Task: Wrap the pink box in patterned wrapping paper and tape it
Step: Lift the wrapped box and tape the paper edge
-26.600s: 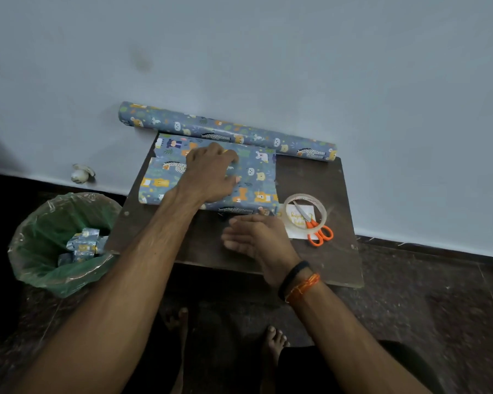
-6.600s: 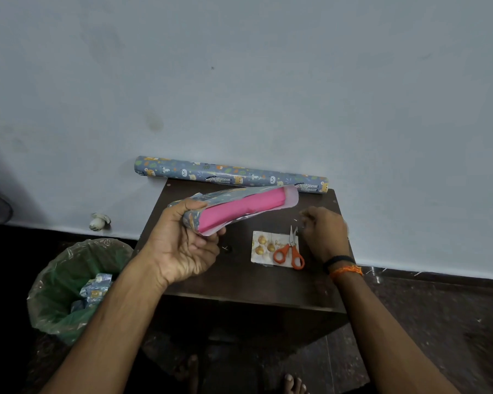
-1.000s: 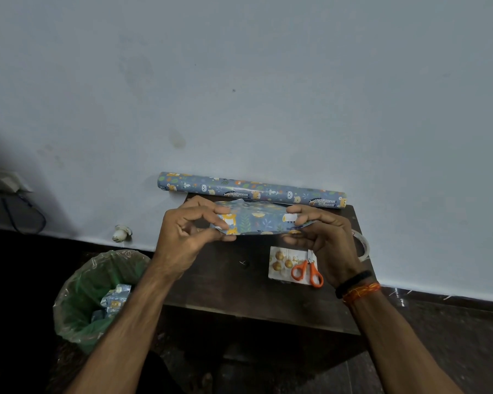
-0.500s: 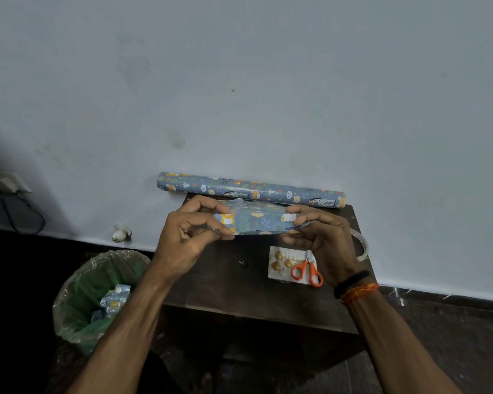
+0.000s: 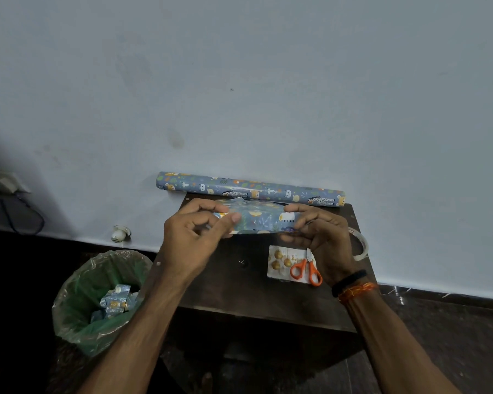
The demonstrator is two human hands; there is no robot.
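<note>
The box (image 5: 261,220) is held edge-on above the dark table (image 5: 239,282), covered in blue animal-print wrapping paper; no pink shows. My left hand (image 5: 195,237) pinches its left end, thumb pressed on the paper fold. My right hand (image 5: 319,234) grips the right end. The roll of the same paper (image 5: 251,189) lies along the wall behind. A clear tape roll (image 5: 360,244) sits at the table's right edge, partly hidden by my right hand.
Orange-handled scissors (image 5: 306,271) rest on a white sticker sheet with gold dots (image 5: 282,261) below my right hand. A green-lined bin (image 5: 97,297) with paper scraps stands on the floor at the left. The wall is close behind the table.
My left thumb has slid rightward over the fold at the left end. The box stays held in both hands at about the same height.
</note>
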